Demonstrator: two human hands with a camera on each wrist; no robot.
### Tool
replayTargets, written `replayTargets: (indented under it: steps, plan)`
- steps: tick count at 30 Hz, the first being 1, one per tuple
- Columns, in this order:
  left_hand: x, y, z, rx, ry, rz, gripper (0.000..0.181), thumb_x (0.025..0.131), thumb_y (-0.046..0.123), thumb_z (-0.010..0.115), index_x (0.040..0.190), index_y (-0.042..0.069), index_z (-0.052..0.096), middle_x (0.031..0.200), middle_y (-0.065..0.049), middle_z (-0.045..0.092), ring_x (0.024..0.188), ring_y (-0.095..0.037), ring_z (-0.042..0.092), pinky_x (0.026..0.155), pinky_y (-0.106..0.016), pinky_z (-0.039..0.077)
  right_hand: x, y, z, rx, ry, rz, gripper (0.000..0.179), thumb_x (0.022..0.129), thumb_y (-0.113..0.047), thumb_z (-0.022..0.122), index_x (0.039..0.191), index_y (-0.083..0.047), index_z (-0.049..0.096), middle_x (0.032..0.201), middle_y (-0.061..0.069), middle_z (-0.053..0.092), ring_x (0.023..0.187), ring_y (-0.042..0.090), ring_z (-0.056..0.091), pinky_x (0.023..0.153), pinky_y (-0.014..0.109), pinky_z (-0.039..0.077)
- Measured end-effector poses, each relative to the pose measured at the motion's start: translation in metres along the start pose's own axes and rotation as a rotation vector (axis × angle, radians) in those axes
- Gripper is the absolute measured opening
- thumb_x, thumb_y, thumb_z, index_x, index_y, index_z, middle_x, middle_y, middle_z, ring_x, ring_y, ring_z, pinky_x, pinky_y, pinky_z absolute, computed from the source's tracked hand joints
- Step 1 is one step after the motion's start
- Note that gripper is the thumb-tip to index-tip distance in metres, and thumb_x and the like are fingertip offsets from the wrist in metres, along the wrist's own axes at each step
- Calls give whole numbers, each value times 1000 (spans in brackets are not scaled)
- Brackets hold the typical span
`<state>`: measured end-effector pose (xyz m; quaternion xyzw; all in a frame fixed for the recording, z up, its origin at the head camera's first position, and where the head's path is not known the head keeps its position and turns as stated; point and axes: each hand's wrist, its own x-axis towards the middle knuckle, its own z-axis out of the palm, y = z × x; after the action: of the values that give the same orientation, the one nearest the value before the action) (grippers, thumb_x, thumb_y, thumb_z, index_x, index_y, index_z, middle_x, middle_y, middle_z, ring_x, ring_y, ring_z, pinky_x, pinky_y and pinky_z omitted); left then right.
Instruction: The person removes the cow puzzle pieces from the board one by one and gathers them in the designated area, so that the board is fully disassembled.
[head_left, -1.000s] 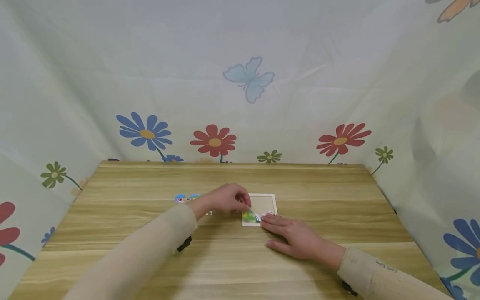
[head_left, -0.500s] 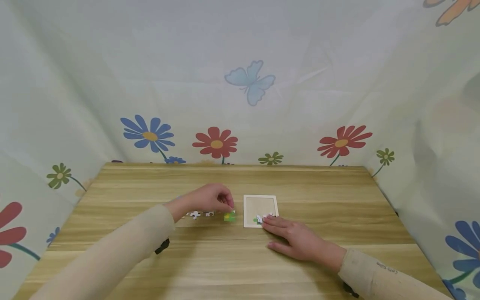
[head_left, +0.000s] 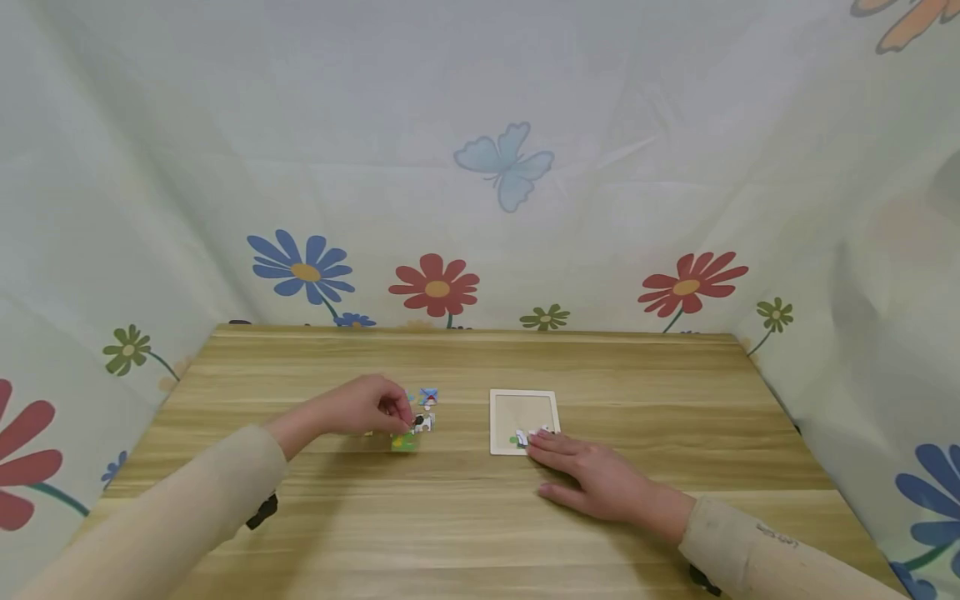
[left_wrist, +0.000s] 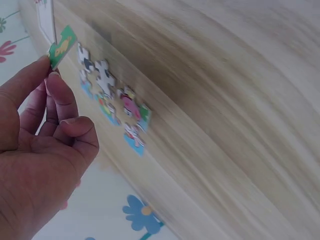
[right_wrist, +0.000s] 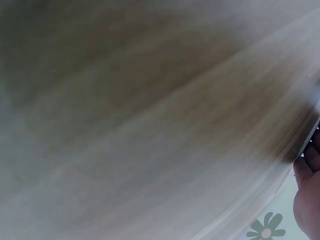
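Between thumb and fingertips, my left hand (head_left: pixel 366 406) pinches a green and yellow puzzle piece (left_wrist: pixel 63 47) above the table, over the loose pieces. Those loose puzzle pieces (left_wrist: pixel 106 78) lie in a cluster, some white with black, some blue or pink; in the head view my left hand hides part of them. My right hand (head_left: pixel 600 479) lies with fingers extended on the lower right of a square puzzle frame (head_left: pixel 492 422). Inside the frame's bottom edge, a white and green piece (head_left: pixel 521 437) shows beside the fingertips, which partly cover the pieces there.
A wood-grain table (head_left: pixel 450 525) carries everything. Behind it and on both sides hangs a pale cloth (head_left: pixel 375 125) printed with flowers and a butterfly. One loose blue piece (head_left: pixel 428 396) lies at the cluster's far right side.
My left hand has lifted the green and yellow piece out of the frame's lower left corner and carried it left to the loose pieces. The right hand has stayed on the frame.
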<state>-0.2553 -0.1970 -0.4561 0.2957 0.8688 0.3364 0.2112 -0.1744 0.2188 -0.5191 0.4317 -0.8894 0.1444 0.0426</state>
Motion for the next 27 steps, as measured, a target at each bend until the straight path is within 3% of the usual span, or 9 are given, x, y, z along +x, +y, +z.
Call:
replayTargets:
  steps: [11,20,27]
  plan:
    - [-31,-20,-3,91,21,-13,8,95,11,79,90,16,74,83,8,64,78,-12,56,72,-27,49,0,0,0,-7,-2,-4,58,105,-44,68,152,-10,61,159,6,55,145,27,54,113,48,48]
    - [-43,-30,2,129,74,2,10,95,9,79,91,15,72,87,9,66,79,-9,57,73,-27,51,0,-2,-1,12,-18,19,58,105,-44,67,152,-11,60,160,6,53,147,27,52,114,49,46]
    - [-47,-34,5,154,113,-36,11,94,8,81,95,15,73,89,9,66,80,-11,58,74,-28,52,-1,-2,-1,14,-17,18,59,105,-44,68,152,-10,60,161,6,53,147,28,52,114,50,47]
